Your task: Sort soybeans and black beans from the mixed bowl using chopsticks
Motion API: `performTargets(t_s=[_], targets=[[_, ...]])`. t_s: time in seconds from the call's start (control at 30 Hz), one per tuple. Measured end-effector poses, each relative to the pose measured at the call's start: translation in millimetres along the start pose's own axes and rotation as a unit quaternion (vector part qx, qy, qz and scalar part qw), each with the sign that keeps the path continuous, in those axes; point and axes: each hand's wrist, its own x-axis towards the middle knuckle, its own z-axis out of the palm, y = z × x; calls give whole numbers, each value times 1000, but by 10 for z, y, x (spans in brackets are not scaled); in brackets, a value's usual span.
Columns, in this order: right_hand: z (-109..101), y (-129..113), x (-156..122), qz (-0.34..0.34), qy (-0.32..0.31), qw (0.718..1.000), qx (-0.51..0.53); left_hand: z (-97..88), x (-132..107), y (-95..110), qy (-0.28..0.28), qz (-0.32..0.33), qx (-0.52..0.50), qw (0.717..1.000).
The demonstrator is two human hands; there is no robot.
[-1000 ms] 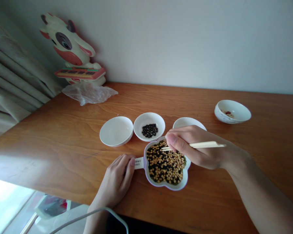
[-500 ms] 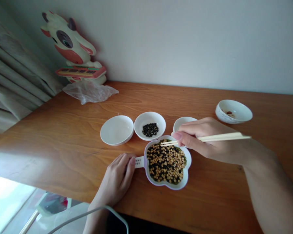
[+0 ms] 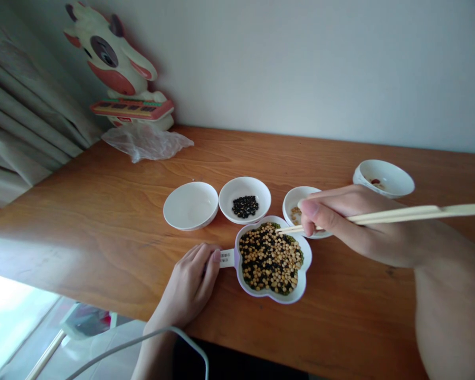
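- The dish sits on the near part of the bench, about in the middle. It has wavy sides and lots of mixed beans: yellow, black and some green.
- The left hand has its fingers curled tight around the handle, on the dish's left.
- The right hand has its fingers pinched on two chopsticks. Their tips are close together at the dish's far side. I can't tell if they have a bean.
- A bean is smooth and round, so it could pop out and roll away if the tips squeeze it crooked.
- A hard tug on the handle could tip the dish and spill beans.
- Just past the dish are the left bowl, the middle bowl with black beans, and the right bowl with pale beans.
- The right hand hides part of the right bowl, so it could bump it.
- Far right is another bowl.
- Far left, a plastic bag lies by a cow toy.
- Near left, a grey cord crosses the left arm and might snag it.
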Motion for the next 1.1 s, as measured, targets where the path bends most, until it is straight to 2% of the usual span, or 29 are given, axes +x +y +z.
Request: performTargets(t_s=[0.13, 0.47, 0.87, 1.1], targets=[[-14, -4, -33, 0, 13, 1000, -9, 3, 2, 9, -3, -3, -7, 1000], [111, -38, 36, 26, -15, 999, -13, 11, -5, -1, -6, -16, -4, 1000], [148, -19, 99, -29, -10, 998, -48, 14, 5, 12, 1, -3, 1, 1000], [164, -12, 106, -30, -11, 997, -68, 15, 8, 17, 3, -1, 6, 1000]])
